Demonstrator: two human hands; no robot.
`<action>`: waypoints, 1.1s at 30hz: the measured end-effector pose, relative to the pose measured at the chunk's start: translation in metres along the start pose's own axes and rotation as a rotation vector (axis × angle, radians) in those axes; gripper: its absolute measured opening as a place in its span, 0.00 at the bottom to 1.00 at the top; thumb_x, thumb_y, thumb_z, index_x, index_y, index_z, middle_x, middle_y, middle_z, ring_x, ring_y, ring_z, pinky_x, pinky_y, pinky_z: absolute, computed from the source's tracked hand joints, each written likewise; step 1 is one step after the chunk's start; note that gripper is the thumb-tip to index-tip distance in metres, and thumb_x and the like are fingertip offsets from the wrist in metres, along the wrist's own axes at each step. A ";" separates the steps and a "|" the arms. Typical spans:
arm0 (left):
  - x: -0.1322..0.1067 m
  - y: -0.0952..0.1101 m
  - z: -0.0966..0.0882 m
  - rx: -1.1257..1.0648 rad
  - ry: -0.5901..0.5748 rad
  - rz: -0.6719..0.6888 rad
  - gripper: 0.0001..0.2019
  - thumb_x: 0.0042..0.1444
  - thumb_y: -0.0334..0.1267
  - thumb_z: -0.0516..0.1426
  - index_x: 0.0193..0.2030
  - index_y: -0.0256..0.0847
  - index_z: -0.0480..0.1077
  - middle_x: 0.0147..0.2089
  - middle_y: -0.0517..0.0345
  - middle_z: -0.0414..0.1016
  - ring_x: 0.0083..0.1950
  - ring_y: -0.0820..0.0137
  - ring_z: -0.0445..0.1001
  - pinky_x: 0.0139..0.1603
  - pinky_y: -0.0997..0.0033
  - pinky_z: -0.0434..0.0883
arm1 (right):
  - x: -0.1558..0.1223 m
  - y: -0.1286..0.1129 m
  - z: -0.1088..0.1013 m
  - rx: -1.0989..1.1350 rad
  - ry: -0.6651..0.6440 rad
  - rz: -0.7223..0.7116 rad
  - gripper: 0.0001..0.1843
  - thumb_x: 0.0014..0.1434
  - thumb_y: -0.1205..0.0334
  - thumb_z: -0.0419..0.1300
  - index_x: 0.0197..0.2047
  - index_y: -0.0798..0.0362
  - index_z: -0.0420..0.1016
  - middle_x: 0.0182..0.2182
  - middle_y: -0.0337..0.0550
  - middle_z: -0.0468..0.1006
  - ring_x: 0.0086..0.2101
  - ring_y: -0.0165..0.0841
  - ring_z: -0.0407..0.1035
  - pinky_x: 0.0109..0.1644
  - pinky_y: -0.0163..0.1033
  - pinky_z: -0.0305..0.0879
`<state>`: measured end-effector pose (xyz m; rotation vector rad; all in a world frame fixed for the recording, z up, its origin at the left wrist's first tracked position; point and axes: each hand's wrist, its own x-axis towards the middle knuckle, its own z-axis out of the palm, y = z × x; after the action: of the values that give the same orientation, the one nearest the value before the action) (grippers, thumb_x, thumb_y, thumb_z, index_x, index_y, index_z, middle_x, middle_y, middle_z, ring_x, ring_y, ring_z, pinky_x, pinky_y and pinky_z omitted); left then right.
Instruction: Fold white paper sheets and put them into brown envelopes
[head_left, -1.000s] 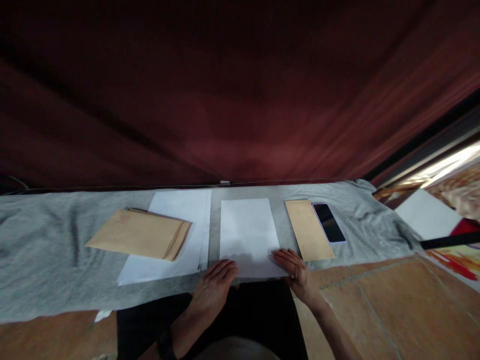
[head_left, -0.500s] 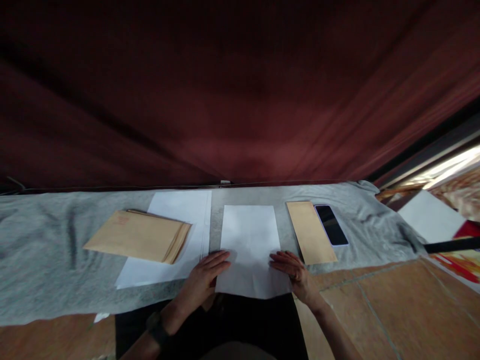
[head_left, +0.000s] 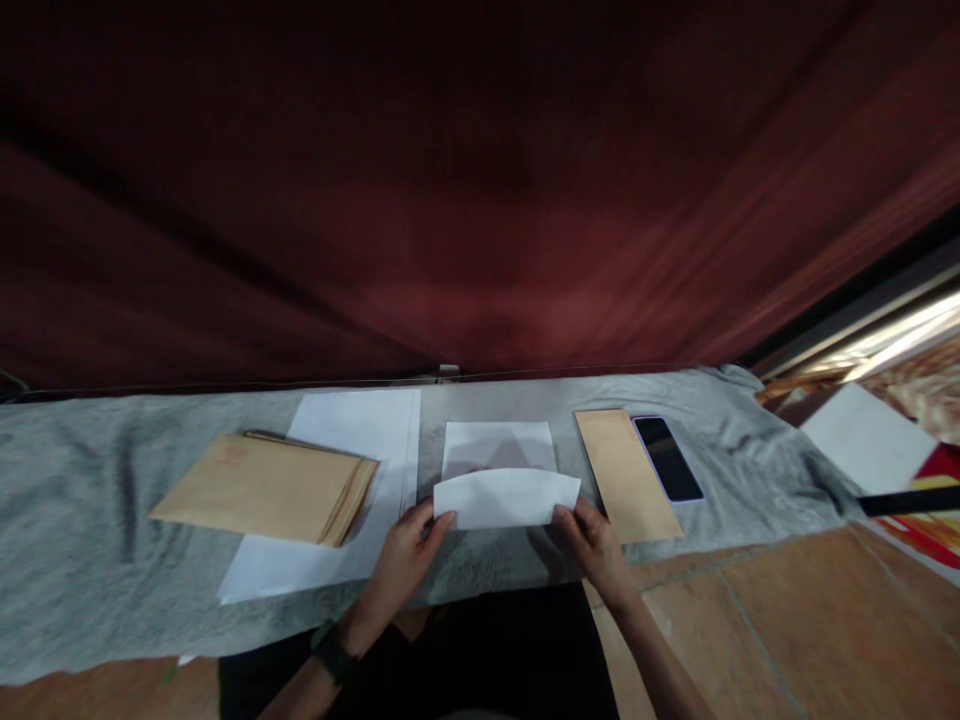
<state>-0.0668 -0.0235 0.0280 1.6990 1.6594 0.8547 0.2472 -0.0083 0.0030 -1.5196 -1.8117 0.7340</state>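
A white sheet of paper (head_left: 507, 500) lies in front of me, its near part bent up and over toward the far part. My left hand (head_left: 415, 535) pinches the left end of the bent edge between thumb and fingers. At the other end, my right hand (head_left: 590, 535) grips the same edge in the same way. The sheet's far part stays flat on the grey cloth. Just right of my right hand is a single brown envelope (head_left: 628, 475). Left of my left hand, a stack of brown envelopes (head_left: 266, 487) rests on several larger white sheets (head_left: 360, 410).
A dark-screened phone (head_left: 667, 458) lies beside the single envelope. Grey cloth (head_left: 75, 500) covers the narrow surface, backed by a dark red curtain (head_left: 480, 250). At the far right are a white panel (head_left: 870, 437) and a black bar (head_left: 907, 501); tiled floor (head_left: 735, 620) shows below.
Both hands, which lay on the sides of the flat sheet, now hold its near edge. That edge has been lifted and bent away from me over the rest of the paper.
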 end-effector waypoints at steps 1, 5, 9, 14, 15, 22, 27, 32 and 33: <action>0.003 0.001 0.001 0.006 0.003 -0.028 0.18 0.66 0.51 0.52 0.46 0.42 0.77 0.43 0.53 0.83 0.43 0.64 0.81 0.45 0.67 0.76 | 0.003 0.000 0.002 -0.007 -0.001 0.031 0.24 0.70 0.42 0.49 0.43 0.51 0.79 0.34 0.46 0.83 0.35 0.39 0.78 0.38 0.39 0.74; 0.018 0.005 0.004 0.062 0.036 -0.100 0.19 0.65 0.54 0.50 0.37 0.42 0.74 0.32 0.56 0.80 0.33 0.67 0.76 0.37 0.71 0.71 | 0.016 -0.003 0.008 -0.104 0.019 0.108 0.28 0.71 0.40 0.44 0.35 0.50 0.75 0.25 0.41 0.78 0.26 0.35 0.73 0.30 0.36 0.66; 0.036 0.009 0.008 0.138 0.106 -0.137 0.20 0.65 0.54 0.50 0.29 0.43 0.67 0.25 0.62 0.72 0.27 0.71 0.69 0.31 0.74 0.64 | 0.032 -0.010 0.014 -0.263 0.072 0.155 0.30 0.71 0.41 0.41 0.34 0.50 0.75 0.22 0.41 0.76 0.24 0.35 0.72 0.28 0.36 0.61; 0.054 0.011 0.013 0.292 0.130 -0.192 0.17 0.66 0.49 0.52 0.29 0.43 0.66 0.24 0.62 0.71 0.26 0.72 0.68 0.30 0.74 0.58 | 0.052 -0.018 0.022 -0.499 0.100 0.193 0.28 0.73 0.46 0.41 0.40 0.51 0.78 0.25 0.44 0.80 0.26 0.38 0.75 0.28 0.36 0.61; 0.057 0.011 0.014 0.329 0.123 -0.209 0.17 0.67 0.48 0.52 0.29 0.42 0.67 0.25 0.62 0.71 0.26 0.72 0.69 0.30 0.74 0.58 | 0.054 -0.019 0.024 -0.539 0.099 0.195 0.27 0.73 0.47 0.42 0.41 0.51 0.79 0.26 0.45 0.81 0.26 0.38 0.76 0.29 0.36 0.62; 0.065 0.017 0.018 0.582 0.051 -0.305 0.16 0.70 0.49 0.51 0.39 0.42 0.73 0.32 0.56 0.80 0.32 0.68 0.77 0.29 0.72 0.55 | 0.062 -0.025 0.030 -0.701 0.083 0.237 0.24 0.73 0.51 0.46 0.44 0.54 0.80 0.24 0.49 0.81 0.25 0.37 0.77 0.29 0.35 0.64; 0.070 0.019 0.021 0.702 0.029 -0.314 0.19 0.71 0.51 0.48 0.44 0.42 0.74 0.34 0.52 0.82 0.34 0.64 0.80 0.29 0.72 0.59 | 0.066 -0.031 0.031 -0.744 0.076 0.273 0.23 0.73 0.51 0.47 0.45 0.55 0.79 0.24 0.49 0.81 0.26 0.37 0.77 0.30 0.35 0.65; 0.071 0.019 0.024 0.779 0.031 -0.286 0.21 0.72 0.50 0.45 0.50 0.40 0.74 0.34 0.49 0.82 0.35 0.63 0.81 0.31 0.72 0.64 | 0.069 -0.034 0.033 -0.800 0.061 0.273 0.21 0.73 0.53 0.47 0.43 0.55 0.79 0.24 0.50 0.80 0.26 0.38 0.77 0.29 0.35 0.64; 0.071 0.020 0.024 0.795 0.034 -0.286 0.21 0.72 0.50 0.45 0.51 0.39 0.74 0.33 0.48 0.82 0.35 0.62 0.81 0.32 0.72 0.64 | 0.069 -0.034 0.034 -0.805 0.058 0.278 0.21 0.73 0.53 0.47 0.43 0.55 0.78 0.24 0.50 0.80 0.26 0.38 0.77 0.29 0.35 0.64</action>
<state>-0.0353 0.0476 0.0316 1.8414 2.3846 0.0638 0.1921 0.0539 0.0168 -2.3008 -1.9813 0.0390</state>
